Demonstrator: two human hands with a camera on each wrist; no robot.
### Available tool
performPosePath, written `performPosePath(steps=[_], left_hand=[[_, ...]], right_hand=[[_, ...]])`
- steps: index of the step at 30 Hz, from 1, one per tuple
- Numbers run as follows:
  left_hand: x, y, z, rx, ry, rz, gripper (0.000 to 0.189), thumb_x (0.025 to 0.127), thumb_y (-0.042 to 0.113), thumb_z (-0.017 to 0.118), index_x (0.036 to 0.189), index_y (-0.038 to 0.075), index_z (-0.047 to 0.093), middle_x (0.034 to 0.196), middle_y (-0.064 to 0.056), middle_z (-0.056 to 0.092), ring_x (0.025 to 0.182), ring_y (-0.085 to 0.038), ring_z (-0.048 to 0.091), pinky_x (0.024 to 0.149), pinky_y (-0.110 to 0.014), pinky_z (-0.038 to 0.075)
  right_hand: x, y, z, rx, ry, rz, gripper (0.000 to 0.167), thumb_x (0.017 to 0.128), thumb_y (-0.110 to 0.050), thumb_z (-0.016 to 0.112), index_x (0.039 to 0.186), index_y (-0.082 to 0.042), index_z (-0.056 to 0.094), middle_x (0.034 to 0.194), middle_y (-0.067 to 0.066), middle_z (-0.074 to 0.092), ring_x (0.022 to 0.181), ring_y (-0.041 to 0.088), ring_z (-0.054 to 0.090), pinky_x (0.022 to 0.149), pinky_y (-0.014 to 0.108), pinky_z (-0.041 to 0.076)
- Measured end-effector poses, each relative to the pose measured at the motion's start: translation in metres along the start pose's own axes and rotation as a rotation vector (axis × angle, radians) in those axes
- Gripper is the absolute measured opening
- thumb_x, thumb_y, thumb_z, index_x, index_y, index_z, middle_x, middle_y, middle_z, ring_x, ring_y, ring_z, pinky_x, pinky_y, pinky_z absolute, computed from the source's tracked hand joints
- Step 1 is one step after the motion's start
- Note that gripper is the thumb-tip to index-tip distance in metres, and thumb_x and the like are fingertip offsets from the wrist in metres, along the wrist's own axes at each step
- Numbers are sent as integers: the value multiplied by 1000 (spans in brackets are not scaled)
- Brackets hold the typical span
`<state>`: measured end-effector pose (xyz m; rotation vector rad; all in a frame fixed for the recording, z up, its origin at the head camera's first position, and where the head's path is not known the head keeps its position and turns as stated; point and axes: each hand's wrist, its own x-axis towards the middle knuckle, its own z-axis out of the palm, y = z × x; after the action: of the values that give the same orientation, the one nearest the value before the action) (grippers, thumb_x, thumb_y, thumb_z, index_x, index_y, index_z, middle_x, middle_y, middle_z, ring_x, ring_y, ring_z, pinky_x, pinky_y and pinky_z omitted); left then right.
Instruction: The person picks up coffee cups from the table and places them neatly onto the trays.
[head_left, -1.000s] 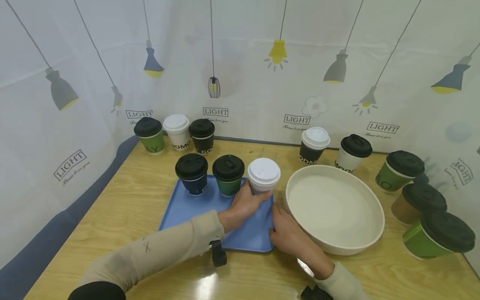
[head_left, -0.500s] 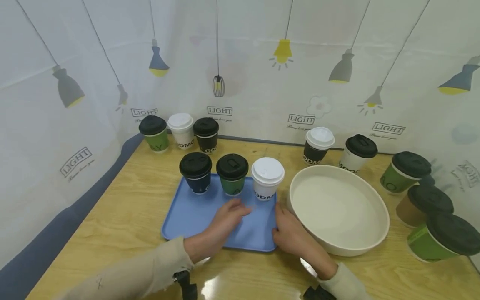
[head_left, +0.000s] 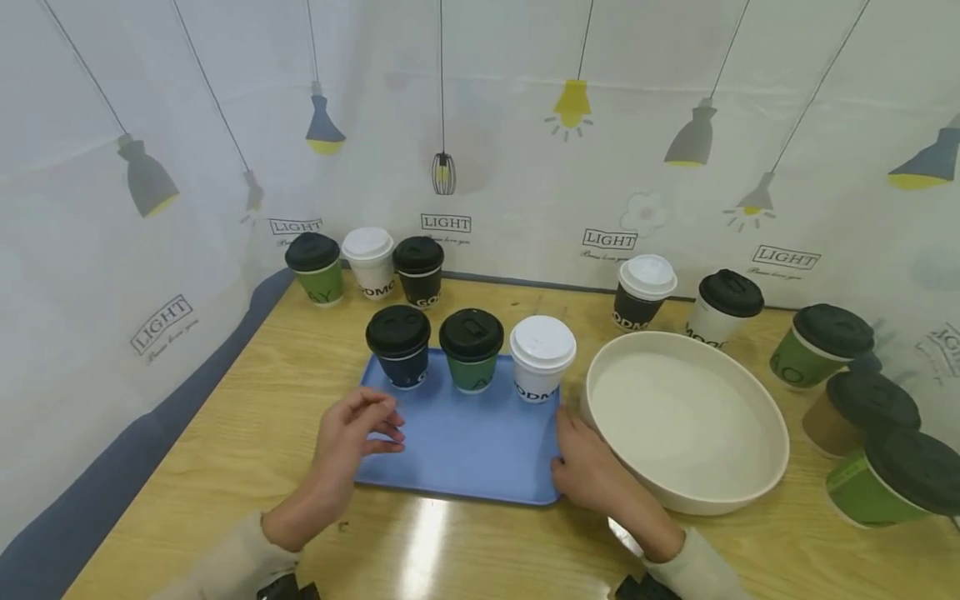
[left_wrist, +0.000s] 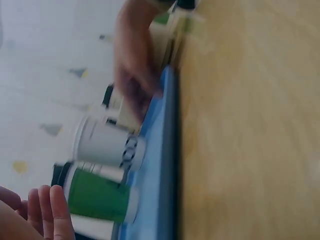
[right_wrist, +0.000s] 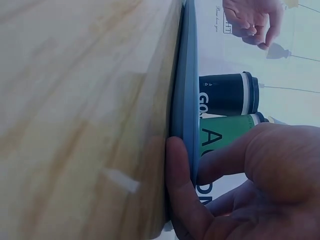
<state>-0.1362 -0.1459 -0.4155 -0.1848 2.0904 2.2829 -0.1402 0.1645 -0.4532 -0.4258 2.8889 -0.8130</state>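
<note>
On a blue tray (head_left: pixel 465 446) three lidded paper coffee cups stand upright in a row along the far edge: a navy one with a black lid (head_left: pixel 405 367), a green one with a black lid (head_left: pixel 472 373) and a white one with a white lid (head_left: pixel 537 383). My right hand (head_left: pixel 592 471) pinches the tray's right rim; in the right wrist view its fingers (right_wrist: pixel 179 160) lie against the edge. Over the tray's left side hovers my left hand (head_left: pixel 341 446), fingers loosely bent, holding nothing. The left wrist view shows the green cup (left_wrist: pixel 97 195) beyond its fingertips.
A round cream dish (head_left: pixel 682 417) stands close to the tray's right side. Several more lidded cups line the right, among them a green cup (head_left: pixel 870 492). At the back left are a green cup (head_left: pixel 322 285), a white cup (head_left: pixel 372 277) and a black cup (head_left: pixel 422 287).
My left hand has let go of the white cup, which now stands at the tray's far right corner, and has moved left across the tray. The right hand stays at the rim.
</note>
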Motion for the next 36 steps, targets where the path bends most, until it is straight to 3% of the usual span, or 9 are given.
performPosePath(steps=[3,6,9,13,15,19,24,30,36], left_hand=[[17,7,-22,21,77,65,12,104,16,59,105,4,60,79,3,70,67,-14,68,66,-31,65],[43,8,-47,54,140,110,19,105,26,60,110,8,58,83,7,73,73,-12,72,68,-28,65],[76,7,-71,72,201,124,32,102,34,64,123,13,50,97,7,71,84,-11,75,75,-26,65],[119,9,-93,84,285,115,58,99,34,68,144,15,36,120,3,58,101,-11,70,90,-28,62],[137,13,-99,124,308,113,70,98,36,67,153,17,27,133,-3,51,113,-14,64,102,-32,56],[170,21,-108,312,344,82,93,95,49,69,162,19,13,161,-15,35,142,-26,46,118,-44,43],[200,21,-124,480,354,61,108,92,50,71,165,15,-1,169,-22,18,155,-37,28,126,-51,33],[228,16,-136,544,398,69,112,92,42,73,164,15,-8,170,-22,13,157,-37,21,129,-52,27],[251,23,-128,518,411,136,115,88,37,77,165,17,-6,172,-18,10,158,-35,18,131,-49,22]], right_hand=[[-1,2,-1,3,-2,4,74,86,4,58,150,23,27,151,43,39,143,51,42,118,60,40],[0,3,-2,2,-4,2,74,86,3,58,150,23,26,152,44,38,143,52,42,118,61,40],[0,4,-1,1,4,4,74,86,3,59,150,23,27,152,43,39,143,52,43,118,60,41],[-1,6,2,-8,12,11,74,86,2,59,150,23,27,151,42,40,142,50,45,117,59,42],[0,6,3,-11,16,15,75,87,1,59,151,22,27,152,42,40,142,49,45,118,58,42],[-1,5,3,-2,14,16,75,87,1,59,151,23,26,153,42,38,143,50,43,118,59,41],[0,2,4,-2,28,2,73,85,3,60,148,24,30,149,44,42,141,51,45,117,59,42],[1,1,6,23,16,-4,73,85,3,60,148,24,30,150,45,39,142,53,42,120,60,38],[-2,3,3,12,50,-10,72,84,4,61,147,25,32,148,45,42,140,53,45,118,60,40]])
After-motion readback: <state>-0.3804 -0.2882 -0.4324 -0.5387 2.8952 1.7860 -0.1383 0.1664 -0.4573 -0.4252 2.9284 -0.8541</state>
